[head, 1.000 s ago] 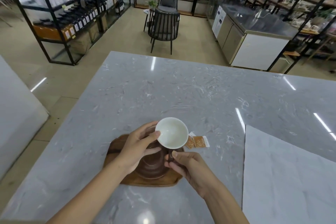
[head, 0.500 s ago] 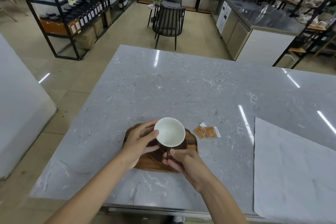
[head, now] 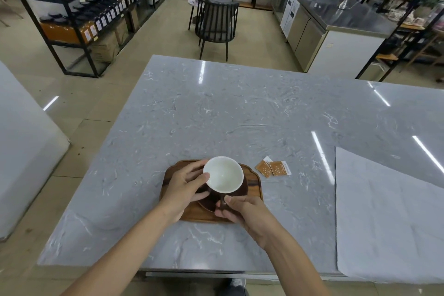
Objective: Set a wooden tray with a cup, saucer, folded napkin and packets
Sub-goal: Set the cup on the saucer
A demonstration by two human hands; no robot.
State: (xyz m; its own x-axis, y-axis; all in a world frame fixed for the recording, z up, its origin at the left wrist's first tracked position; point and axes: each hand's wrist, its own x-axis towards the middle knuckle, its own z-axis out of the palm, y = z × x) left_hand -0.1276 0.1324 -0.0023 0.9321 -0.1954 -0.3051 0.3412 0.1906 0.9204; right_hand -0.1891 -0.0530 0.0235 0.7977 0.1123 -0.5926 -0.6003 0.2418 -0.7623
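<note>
saucer [head: 211, 202] mostly hidden under cup [head: 223, 174], packets' [head: 274, 168] print illegible

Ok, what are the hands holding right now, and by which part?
The cup: left hand on its side and rim, right hand pinching its handle.

Head view, down over table [head: 240, 115]

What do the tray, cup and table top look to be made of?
Tray: wood, brown with visible grain, smooth satin finish. Cup: probably glazed ceramic, glossy white inside, dark brown outside. Table top: polished stone or a stone-look slab, grey with white veins and mirror-like light streaks.
</note>
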